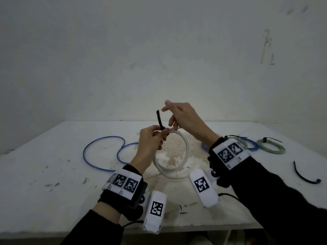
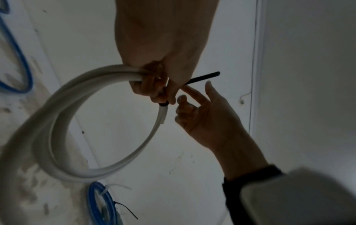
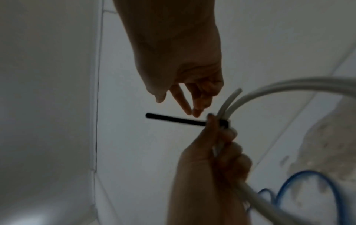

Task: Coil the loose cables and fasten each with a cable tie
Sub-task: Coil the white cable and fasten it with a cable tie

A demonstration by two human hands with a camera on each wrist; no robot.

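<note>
A white cable coil (image 1: 185, 152) hangs from my left hand (image 1: 159, 137), which grips its top above the table. A black cable tie (image 1: 159, 121) is wrapped round the coil just past the left fingers, and its tail sticks upward. In the left wrist view the tie (image 2: 204, 77) loops the coil (image 2: 63, 106) below my left hand (image 2: 163, 94). My right hand (image 1: 169, 114) hovers close to the tail with straight, spread fingers and holds nothing. The right wrist view shows the right hand (image 3: 179, 103) just above the tie (image 3: 173, 120).
A loose blue cable (image 1: 99, 144) lies in loops on the white table (image 1: 53, 191) at the left. Tied coils, blue (image 1: 253, 147) and grey-green (image 1: 271, 149), lie at the back right. A spare black tie (image 1: 304, 177) lies at the right; black offcuts (image 1: 182, 210) lie near the front edge.
</note>
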